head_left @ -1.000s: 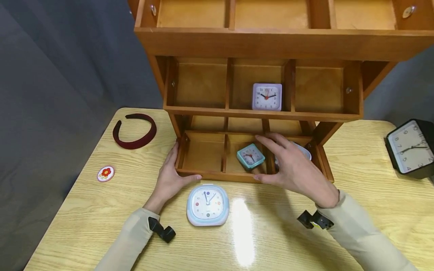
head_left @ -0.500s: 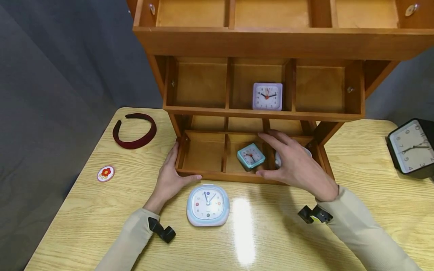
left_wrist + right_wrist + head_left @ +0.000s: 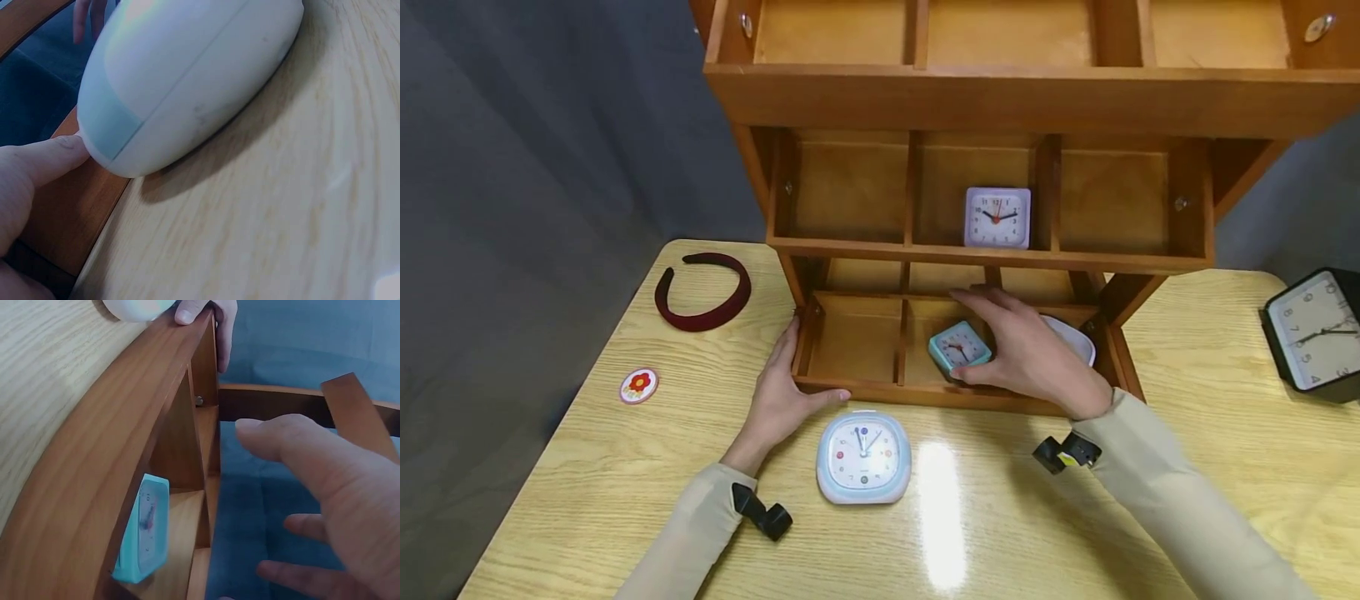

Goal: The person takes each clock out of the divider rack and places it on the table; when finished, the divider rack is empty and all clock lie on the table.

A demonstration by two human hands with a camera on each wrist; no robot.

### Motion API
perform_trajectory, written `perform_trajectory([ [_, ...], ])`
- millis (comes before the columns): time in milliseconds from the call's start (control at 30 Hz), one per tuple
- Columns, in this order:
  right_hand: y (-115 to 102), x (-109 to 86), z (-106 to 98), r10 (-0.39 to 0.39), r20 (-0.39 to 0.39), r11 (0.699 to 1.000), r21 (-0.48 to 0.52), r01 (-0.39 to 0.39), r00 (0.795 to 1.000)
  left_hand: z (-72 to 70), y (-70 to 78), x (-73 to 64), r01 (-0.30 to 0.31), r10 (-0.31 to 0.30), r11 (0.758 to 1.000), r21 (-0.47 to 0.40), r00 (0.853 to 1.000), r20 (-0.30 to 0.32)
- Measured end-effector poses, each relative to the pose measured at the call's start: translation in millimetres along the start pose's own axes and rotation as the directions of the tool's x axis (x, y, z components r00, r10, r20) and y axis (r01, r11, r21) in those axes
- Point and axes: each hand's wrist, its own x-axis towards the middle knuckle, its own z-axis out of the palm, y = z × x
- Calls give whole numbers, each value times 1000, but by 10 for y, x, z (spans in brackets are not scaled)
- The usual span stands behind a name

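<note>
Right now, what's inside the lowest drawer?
Teal clock, middle compartment; pale object, right compartment, partly covered by the right hand, so I can't tell what it is.

A maroon headband (image 3: 735, 302), with a round flower disc and clocks about it.
The headband lies on the wood-grain counter (image 3: 587, 500), its gap toward the back left. Nearer the front and slightly left of it lies the round flower disc (image 3: 638, 386), red on white; rightward and nearer the front, a pale blue clock (image 3: 864, 458). Higher and to its right, a purple clock (image 3: 997, 218) sits in the middle drawer's (image 3: 842, 248) centre compartment. Well to its right is a black clock (image 3: 1317, 333); behind it, dark cloth (image 3: 550, 150).
</note>
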Motion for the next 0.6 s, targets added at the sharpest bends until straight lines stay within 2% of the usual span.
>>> perform_trajectory([
  [167,18,85,63,30,79,999,22,-32,996,3,-6,-2,3,-3,1000,-6,1000,-3],
  [367,10,144,149,40,118,999,21,-43,992,2,-2,-1,7,-7,1000,-10,1000,-1],
  [600,19,229,261,-19,178,999,-32,25,984,4,2,0,4,-4,1000,-14,1000,-7],
])
